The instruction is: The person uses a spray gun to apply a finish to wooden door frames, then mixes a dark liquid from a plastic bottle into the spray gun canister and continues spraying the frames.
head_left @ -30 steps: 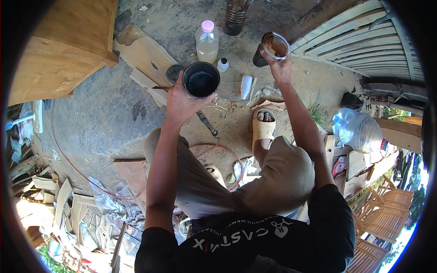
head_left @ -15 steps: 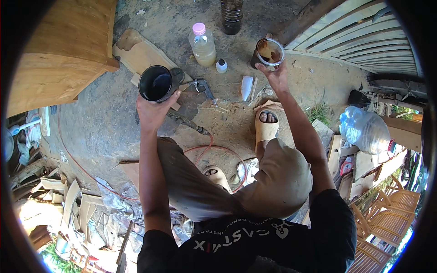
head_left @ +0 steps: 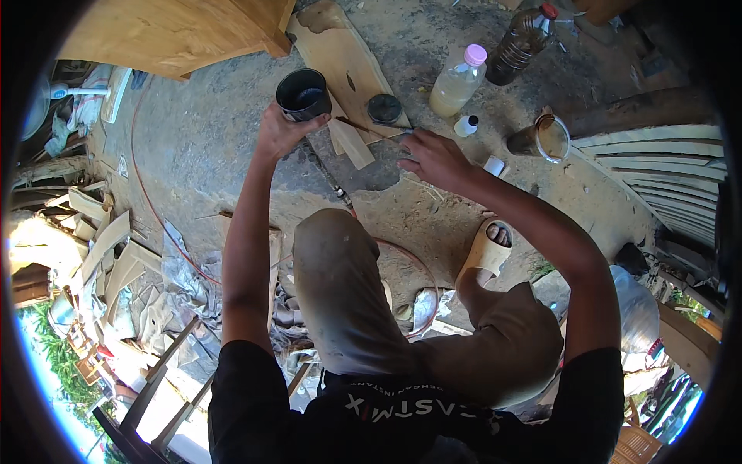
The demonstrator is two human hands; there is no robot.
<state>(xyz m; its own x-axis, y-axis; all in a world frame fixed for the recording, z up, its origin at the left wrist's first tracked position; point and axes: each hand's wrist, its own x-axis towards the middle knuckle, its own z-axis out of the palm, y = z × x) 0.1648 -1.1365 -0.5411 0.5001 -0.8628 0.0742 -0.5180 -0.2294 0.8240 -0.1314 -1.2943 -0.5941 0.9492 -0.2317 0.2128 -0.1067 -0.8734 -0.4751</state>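
My left hand (head_left: 284, 131) is wrapped round a black cup (head_left: 303, 91), which is tilted a little and shows a dark, shiny inside. My right hand (head_left: 437, 160) has its fingers closed on the end of a thin stick-like tool (head_left: 357, 125); the fingers hide part of it. The tool lies across a wooden board (head_left: 340, 46), just below a small round black lid or dish (head_left: 384, 109). To the right, a jar with brown-stained walls and a pale rim (head_left: 553, 139) rests on the ground.
Beyond my right hand stand a pink-capped bottle (head_left: 459, 83), a dark red-capped bottle (head_left: 522, 46) and a small white bottle with a black cap (head_left: 466, 126). A red hose (head_left: 154, 197) loops over the ground. Wooden furniture (head_left: 178, 35) stands far left; a slatted panel (head_left: 657, 158) lies right.
My right hand has let go of the brown-stained jar, now on the ground, and moved left to the thin tool. My left hand still holds the black cup. The view has turned and shifted.
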